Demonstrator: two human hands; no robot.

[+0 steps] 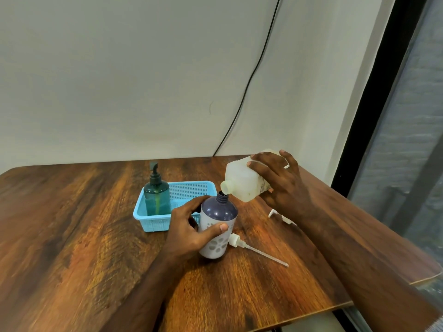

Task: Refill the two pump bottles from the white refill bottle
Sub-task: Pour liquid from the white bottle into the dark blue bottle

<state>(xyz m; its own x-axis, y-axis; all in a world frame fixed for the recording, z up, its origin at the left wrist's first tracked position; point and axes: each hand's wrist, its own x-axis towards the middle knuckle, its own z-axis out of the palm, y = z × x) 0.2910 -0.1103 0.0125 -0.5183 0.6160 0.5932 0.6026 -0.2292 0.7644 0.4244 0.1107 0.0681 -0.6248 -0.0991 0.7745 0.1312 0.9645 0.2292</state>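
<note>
Table (pixel 72 224) of dark brown wood carries all the things, with a pale wall behind it. Near the middle stands the purple pump bottle (pixel 217 226), upright and without its pump, its neck open at the top. The left hand (pixel 191 230) grasps this bottle from its 9 o'clock side: the fingers (pixel 191 203) curl behind the body and the thumb lies across the front, over the white flower print. At 1 o'clock of the purple bottle the right hand (pixel 279 180) holds the white refill bottle (pixel 242 182), tilted far over, with the fingers spread and curled on its upper side. The mouth of the refill bottle is just above the open neck, almost touching; I cannot tell if liquid runs. At 10 o'clock of the purple bottle a light blue basket (pixel 153 222) stands, and inside it, in the left end, the green pump bottle (pixel 157 196) is upright with its dark pump on. At 4 o'clock a white pump with tube (pixel 251 248) lies flat on the table, just beside the purple bottle. Another white part (pixel 278 215) shows under the right wrist, mostly hidden
</note>
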